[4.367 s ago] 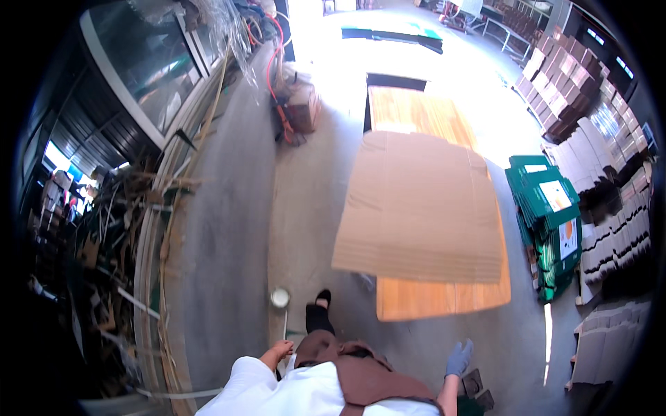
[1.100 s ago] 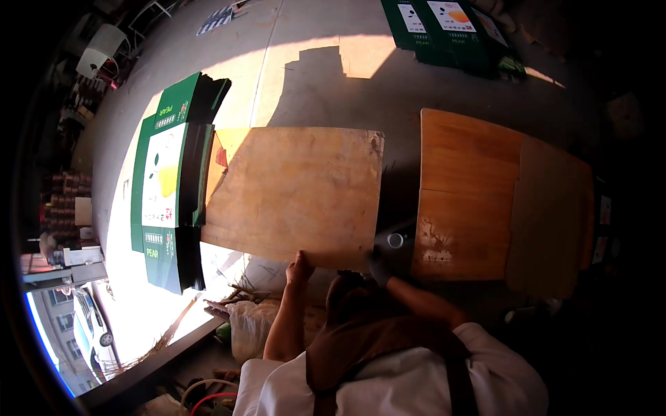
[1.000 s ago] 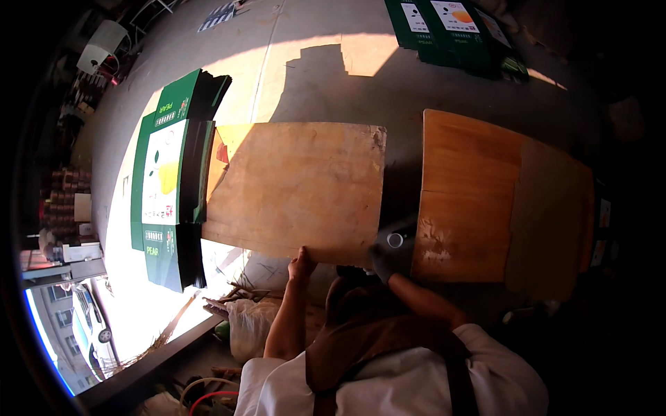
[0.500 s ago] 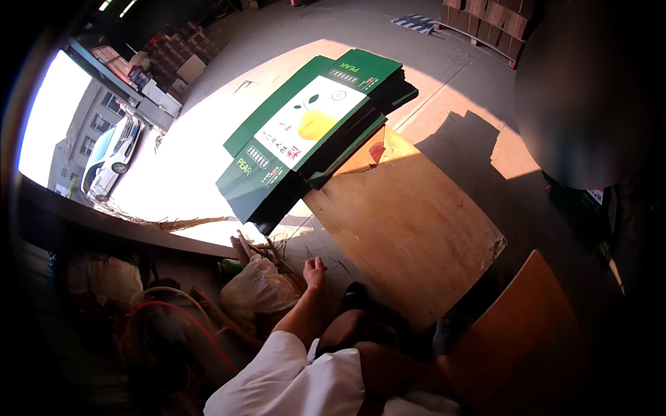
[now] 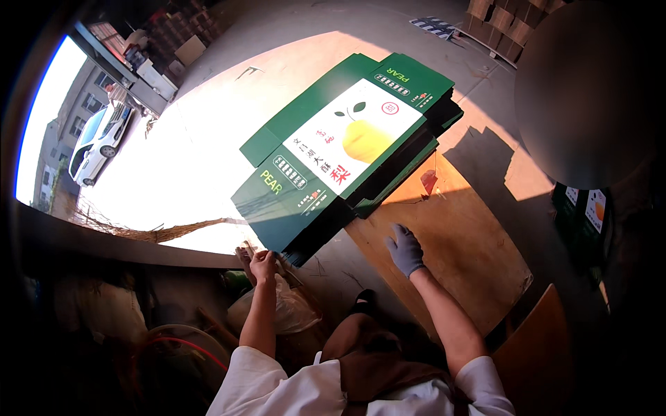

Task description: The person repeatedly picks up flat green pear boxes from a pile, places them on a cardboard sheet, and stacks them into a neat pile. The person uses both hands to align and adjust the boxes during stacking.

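Observation:
A stack of flat green cardboard box blanks (image 5: 309, 135), printed with a white panel and a yellow pear, lies on the far part of a wooden board (image 5: 451, 243). At the stack's near left corner is my bare left hand (image 5: 263, 266), its fingers curled together. The corner is right beside the fingertips; whether they pinch it, I cannot make out. My right hand (image 5: 405, 251), in a grey glove, hovers above the board just short of the stack's near edge. Its thumb stands apart from the fingers and it holds nothing.
A plastic bag (image 5: 291, 308) sits below my left forearm. Beside it is a red hose (image 5: 191, 344). A curved wooden panel (image 5: 534, 347) stands at the lower right. More green printed cardboard (image 5: 586, 222) is at the right. Stacked cartons (image 5: 510, 28) and a white car (image 5: 100, 142) stand farther off.
My left hand has moved forward and left to the stack's corner. My gloved right hand has come into view over the board. The view has shifted, and the stack appears larger.

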Motion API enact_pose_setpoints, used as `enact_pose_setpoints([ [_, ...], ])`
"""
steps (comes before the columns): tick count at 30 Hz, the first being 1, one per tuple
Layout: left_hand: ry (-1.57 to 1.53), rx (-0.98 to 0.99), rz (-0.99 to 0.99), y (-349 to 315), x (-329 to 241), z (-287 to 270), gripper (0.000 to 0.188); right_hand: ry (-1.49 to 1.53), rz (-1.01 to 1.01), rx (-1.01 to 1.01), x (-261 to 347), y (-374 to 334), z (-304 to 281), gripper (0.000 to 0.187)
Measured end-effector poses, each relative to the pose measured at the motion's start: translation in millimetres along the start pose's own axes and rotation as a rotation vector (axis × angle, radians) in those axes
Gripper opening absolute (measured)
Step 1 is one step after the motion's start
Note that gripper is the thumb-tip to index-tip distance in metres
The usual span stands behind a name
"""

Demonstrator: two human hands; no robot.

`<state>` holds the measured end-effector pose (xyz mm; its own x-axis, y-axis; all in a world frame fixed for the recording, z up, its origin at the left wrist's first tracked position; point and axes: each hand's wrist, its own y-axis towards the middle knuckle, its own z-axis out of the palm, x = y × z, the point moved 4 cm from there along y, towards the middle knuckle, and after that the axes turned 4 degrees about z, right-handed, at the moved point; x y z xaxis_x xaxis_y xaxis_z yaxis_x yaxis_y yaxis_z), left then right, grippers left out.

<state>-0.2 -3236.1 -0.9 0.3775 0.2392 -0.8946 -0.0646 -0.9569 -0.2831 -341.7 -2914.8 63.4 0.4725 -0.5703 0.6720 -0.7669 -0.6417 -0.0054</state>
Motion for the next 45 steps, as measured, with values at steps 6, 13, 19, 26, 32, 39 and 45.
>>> enact_pose_setpoints([
  [6, -0.306, 0.136, -0.152, -4, -24, 6, 0.016, 1.015, 0.727, 0.053, 79, 131, 94, 0.028],
  [13, -0.535, 0.485, -0.185, -35, -70, 0, 0.004, 0.998, 0.858, -0.132, 70, 158, 86, 0.037],
  [19, -0.690, 0.671, -0.415, -97, -111, 43, 0.028, 0.946, 0.587, -0.109, 25, 171, 42, 0.029],
  [26, -0.532, 0.724, -0.345, -185, -2, 43, 0.038, 1.017, 0.579, -0.260, -47, 2, -29, 0.024],
  [32, -0.442, 0.825, -0.659, -355, 60, 41, 0.038, 0.903, 0.917, -0.370, -174, -231, -75, 0.029],
  [39, -0.469, 1.118, -0.782, -419, 141, 89, 0.056, 0.955, 0.929, -0.317, -247, -279, -124, 0.028],
  [45, -0.190, 1.227, -0.966, -505, 118, 118, 0.042, 0.276, 0.838, -0.601, -299, -418, -205, 0.041],
])
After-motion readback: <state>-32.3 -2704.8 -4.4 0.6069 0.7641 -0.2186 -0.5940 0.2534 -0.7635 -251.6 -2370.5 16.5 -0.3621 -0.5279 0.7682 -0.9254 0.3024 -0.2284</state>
